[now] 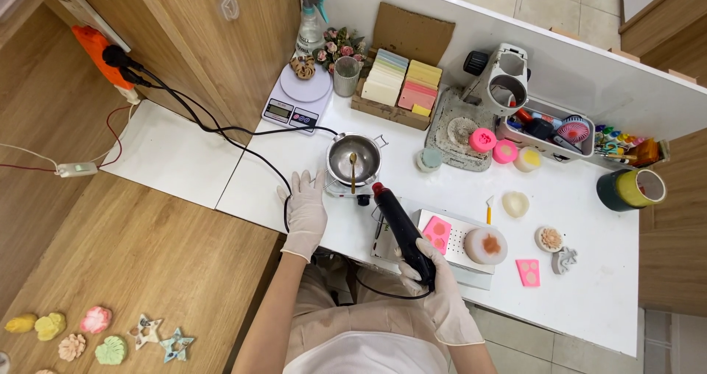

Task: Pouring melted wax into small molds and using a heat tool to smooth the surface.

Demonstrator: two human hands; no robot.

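My right hand (436,285), in a white glove, grips the handle of a black heat gun (398,223) whose red-ringed nozzle points toward a small steel pot (352,158). The pot sits on a little burner and has a spoon standing in it. My left hand (305,208), also gloved, rests flat and open on the white table (589,300) just left of the pot. To the right of the heat gun a white perforated tray (460,234) carries a pink silicone mould (437,232) and a round pale soap piece (485,245).
A digital scale (294,101), spray bottle (310,24) and box of coloured wax sheets (401,83) stand at the back. A magnifier stand (501,86), tool tray (552,131), tape roll (632,190) and small moulded pieces lie right. Coloured castings (96,333) rest on the wooden surface at lower left.
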